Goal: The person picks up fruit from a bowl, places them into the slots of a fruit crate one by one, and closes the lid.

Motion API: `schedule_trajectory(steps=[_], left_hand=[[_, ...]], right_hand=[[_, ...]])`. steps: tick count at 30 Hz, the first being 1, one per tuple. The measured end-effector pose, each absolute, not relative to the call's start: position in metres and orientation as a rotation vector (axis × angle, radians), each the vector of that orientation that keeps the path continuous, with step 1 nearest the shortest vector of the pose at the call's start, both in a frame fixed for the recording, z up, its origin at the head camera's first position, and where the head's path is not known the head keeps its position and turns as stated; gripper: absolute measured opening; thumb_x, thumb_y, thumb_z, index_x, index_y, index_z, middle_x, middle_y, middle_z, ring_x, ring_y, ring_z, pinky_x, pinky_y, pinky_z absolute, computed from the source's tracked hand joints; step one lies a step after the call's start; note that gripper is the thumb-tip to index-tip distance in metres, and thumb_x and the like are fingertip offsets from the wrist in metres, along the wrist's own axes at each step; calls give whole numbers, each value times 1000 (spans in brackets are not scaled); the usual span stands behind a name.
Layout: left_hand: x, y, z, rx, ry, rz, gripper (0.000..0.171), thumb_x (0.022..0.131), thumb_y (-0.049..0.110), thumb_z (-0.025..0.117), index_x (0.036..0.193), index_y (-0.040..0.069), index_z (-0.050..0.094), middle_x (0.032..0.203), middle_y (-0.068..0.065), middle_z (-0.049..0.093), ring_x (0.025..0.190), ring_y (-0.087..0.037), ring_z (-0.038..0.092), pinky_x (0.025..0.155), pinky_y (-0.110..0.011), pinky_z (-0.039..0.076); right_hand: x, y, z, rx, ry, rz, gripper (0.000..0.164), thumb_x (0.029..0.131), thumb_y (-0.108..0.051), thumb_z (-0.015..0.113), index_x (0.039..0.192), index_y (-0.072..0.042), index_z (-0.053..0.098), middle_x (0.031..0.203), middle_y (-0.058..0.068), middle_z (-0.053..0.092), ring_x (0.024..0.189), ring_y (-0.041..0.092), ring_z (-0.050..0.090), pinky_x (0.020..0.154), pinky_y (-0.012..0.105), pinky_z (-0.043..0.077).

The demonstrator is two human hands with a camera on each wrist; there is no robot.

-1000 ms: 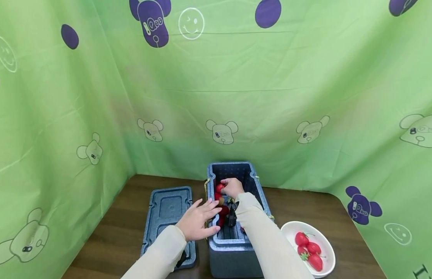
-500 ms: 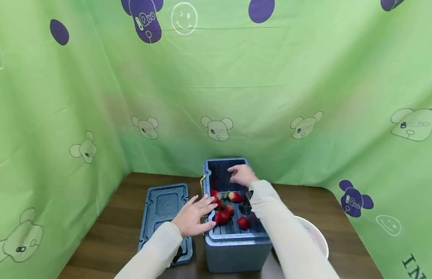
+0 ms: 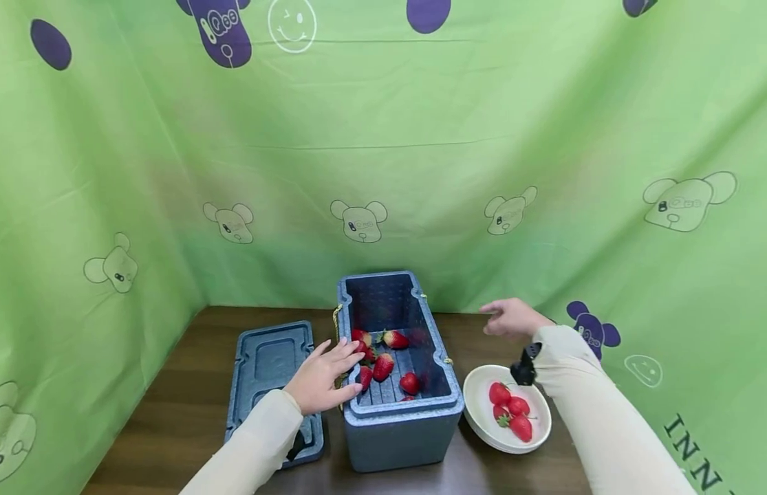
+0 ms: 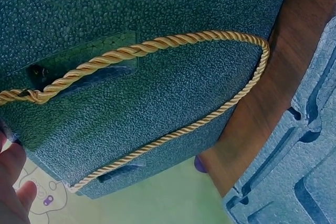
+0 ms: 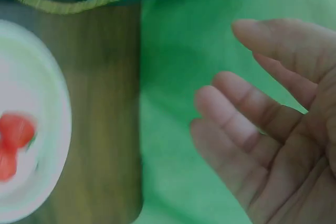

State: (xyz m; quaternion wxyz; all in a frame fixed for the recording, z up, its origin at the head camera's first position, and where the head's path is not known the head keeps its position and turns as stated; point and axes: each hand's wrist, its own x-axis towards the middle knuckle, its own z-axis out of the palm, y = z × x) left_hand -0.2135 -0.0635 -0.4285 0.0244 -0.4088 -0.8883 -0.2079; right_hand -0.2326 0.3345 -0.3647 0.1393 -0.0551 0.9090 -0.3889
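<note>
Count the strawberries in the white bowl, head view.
4: back-left strawberry, back-right strawberry, front-left strawberry, front-right strawberry. They sit bunched together, so any underneath would be hidden.

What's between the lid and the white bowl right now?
In the head view, the open blue box, strawberries inside, stands between the lid and the white bowl. The left hand is there too, fingers over the box's left rim.
</note>
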Motion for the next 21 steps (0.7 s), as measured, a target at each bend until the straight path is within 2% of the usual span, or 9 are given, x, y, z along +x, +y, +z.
schedule_trajectory(steps=[3,8,14,17,21], left_hand=[[-214,-68,-431,-1245,-2745,-642,57,92,43,54,136,7,55,145,-10,46,137,-29,36,110,-55,22],[-215,-70,-431,-1233,-2744,-642,57,92,44,54,136,7,55,145,-10,45,137,-29,36,110,-56,22],[-217,-69,-427,-1232,-2740,-648,57,91,42,55,136,7,55,146,-10,45,137,-29,35,111,-55,22],[-217,-67,-426,-1235,-2740,-640,56,92,42,55,136,8,55,146,-9,45,137,-28,35,111,-55,22],[-218,-66,-424,-1242,-2744,-653,56,91,41,55,136,7,54,145,-10,45,137,-29,35,110,-56,22]], right_hand=[[-221,354,-374,-100,2577,-1118,59,78,-1,66,130,17,43,68,-1,59,51,6,44,52,24,44],[-204,374,-394,-26,2556,-1047,57,79,-1,64,129,16,44,70,1,59,56,9,47,54,28,48],[-190,378,-427,123,2393,-1138,58,77,2,63,131,14,46,59,-3,38,50,7,35,48,22,43],[-186,377,-442,113,2425,-1118,55,74,2,63,126,15,50,65,2,48,55,9,40,52,25,49],[-179,376,-464,96,2425,-1164,50,71,9,61,119,19,54,79,10,61,61,13,46,58,28,48]])
